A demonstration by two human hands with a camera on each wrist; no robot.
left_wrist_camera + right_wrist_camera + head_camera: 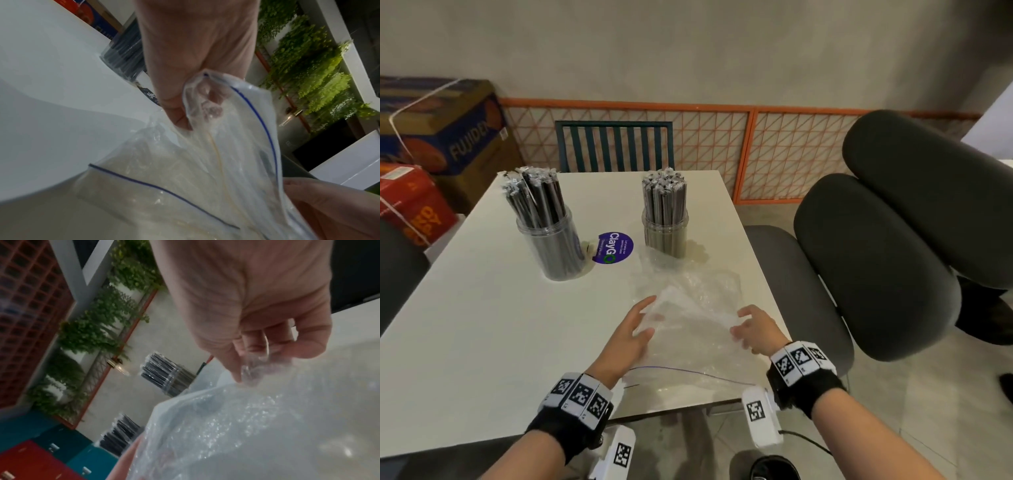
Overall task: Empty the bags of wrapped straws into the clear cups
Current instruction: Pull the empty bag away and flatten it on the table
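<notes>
Two clear cups stand on the white table (482,325), each packed with dark wrapped straws: the left cup (551,240) and the right cup (666,233). An empty clear zip bag (695,329) with a blue seal line lies in front of me, lifted a little at its far end. My left hand (635,330) pinches its left edge, thumb over the plastic (180,116). My right hand (751,330) pinches the bag's right edge with curled fingers (246,369). A second empty clear bag (688,267) lies flat beyond it, near the right cup.
A round purple ClayGo sticker (613,247) sits between the cups. A dark slatted chair (614,145) stands behind the table. Grey cushioned chairs (876,257) crowd the right side. Cardboard boxes (438,130) are stacked at the far left.
</notes>
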